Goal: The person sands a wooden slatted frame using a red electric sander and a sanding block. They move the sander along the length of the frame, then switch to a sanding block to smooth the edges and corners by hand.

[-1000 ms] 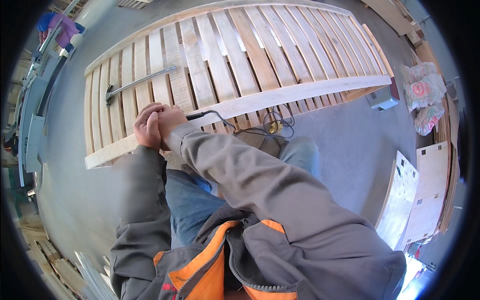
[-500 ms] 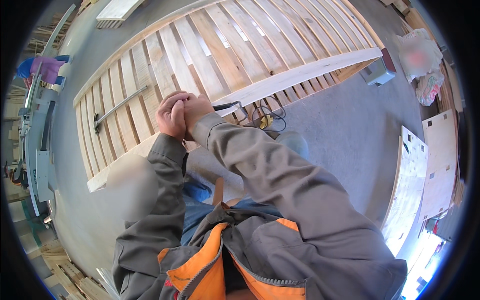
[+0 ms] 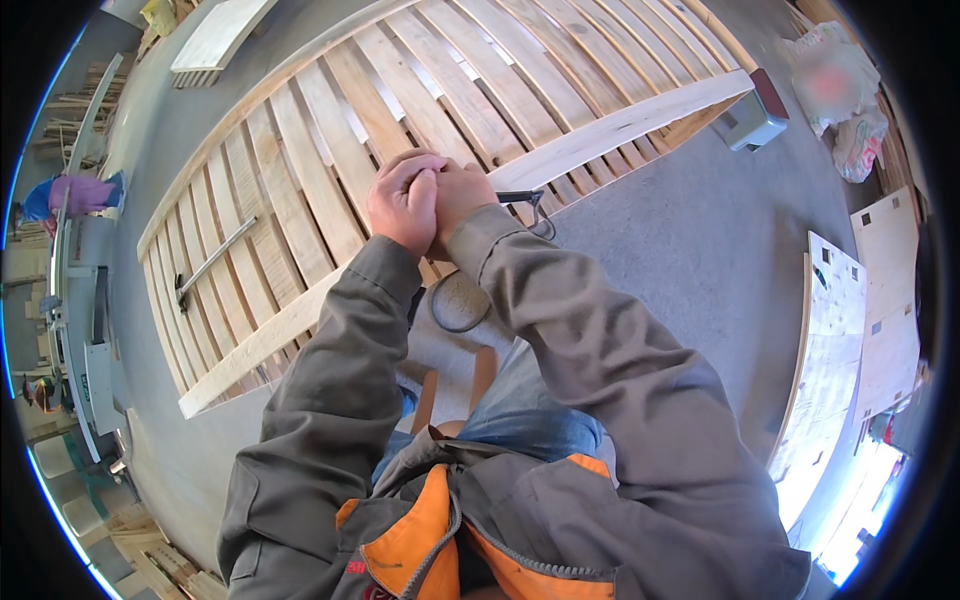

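My left hand and my right hand are pressed together in front of my chest, fingers curled against each other. Whether anything small lies between them is hidden. Both hover over a large slatted wooden panel on the floor. A long pale board lies across its near side. Just right of my right hand, a black tool tip rests by that board. Its dark cable loops on the floor below my wrists. I wear a grey jacket with orange lining.
A long-handled metal hammer lies on the slats at the left. A grey box with a dark red top sits at the board's right end. White sheets lean at the right, a workbench stands left, and a person in purple is beyond it.
My hands stay pressed together and have come a little closer to the camera. The view has tilted, so the panel now sits higher and more slanted in the picture.
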`<state>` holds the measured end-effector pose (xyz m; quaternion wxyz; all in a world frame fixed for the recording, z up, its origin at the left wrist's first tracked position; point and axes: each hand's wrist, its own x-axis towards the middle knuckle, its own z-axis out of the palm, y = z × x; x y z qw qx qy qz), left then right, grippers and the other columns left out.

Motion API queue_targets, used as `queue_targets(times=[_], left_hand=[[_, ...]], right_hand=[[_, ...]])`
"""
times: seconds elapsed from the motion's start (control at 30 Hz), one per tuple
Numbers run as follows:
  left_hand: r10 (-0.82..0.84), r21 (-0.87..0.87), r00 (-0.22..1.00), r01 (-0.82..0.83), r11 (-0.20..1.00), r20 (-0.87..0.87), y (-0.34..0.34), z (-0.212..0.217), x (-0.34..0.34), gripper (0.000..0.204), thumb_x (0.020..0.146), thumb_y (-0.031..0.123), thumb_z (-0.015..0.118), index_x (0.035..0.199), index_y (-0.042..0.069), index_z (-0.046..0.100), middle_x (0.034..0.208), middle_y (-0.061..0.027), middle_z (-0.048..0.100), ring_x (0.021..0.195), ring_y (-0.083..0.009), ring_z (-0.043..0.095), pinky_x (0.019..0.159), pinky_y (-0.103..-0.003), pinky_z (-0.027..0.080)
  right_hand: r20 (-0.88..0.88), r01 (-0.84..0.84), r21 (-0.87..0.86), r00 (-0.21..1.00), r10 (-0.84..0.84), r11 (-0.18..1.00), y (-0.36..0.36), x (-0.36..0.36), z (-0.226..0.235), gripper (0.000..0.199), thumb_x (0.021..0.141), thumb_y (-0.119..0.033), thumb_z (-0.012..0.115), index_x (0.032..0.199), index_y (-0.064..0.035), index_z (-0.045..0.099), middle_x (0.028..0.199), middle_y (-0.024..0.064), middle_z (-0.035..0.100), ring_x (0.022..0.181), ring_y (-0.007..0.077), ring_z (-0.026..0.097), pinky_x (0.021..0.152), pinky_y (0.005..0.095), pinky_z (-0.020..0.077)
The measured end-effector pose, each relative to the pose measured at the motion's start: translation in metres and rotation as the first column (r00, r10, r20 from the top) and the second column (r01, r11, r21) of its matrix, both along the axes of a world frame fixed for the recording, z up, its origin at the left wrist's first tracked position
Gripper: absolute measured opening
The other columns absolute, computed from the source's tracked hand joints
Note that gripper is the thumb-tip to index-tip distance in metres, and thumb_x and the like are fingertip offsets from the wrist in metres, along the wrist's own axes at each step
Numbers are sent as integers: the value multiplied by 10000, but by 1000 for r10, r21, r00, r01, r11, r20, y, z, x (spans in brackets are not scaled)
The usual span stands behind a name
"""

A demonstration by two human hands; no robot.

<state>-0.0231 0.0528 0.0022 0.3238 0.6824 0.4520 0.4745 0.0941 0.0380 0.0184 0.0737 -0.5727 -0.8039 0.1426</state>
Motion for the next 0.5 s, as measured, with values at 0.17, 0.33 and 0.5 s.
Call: queue_targets(times=[0.17,0.33,0.5], left_hand=[[-34,23,999,34,999,8,20,-1,61,229,928,54,555,1002,-39,751,1119,-158,745,1068,-263,700,982,-351,531],[-45,27,999,44,999,14,34,0,110,223,896,65,583,986,-21,768,1058,-172,755,1044,-279,709,968,-355,540],[-60,132,998,63,989,-27,40,3,164,178,844,175,651,880,64,785,1012,-151,759,1000,-358,700,930,-436,557]], right_hand=[[22,74,31,997,-75,997,14,56,-1,377,798,-334,745,1128,-152,735,1164,91,733,1217,253,630,956,441,507],[120,107,39,987,-111,994,30,101,-8,330,790,-327,744,1069,-151,759,1107,117,759,1130,289,700,939,448,556],[221,206,121,948,-229,971,44,174,-47,246,817,-325,746,995,-155,765,996,124,775,966,314,757,855,420,612]])
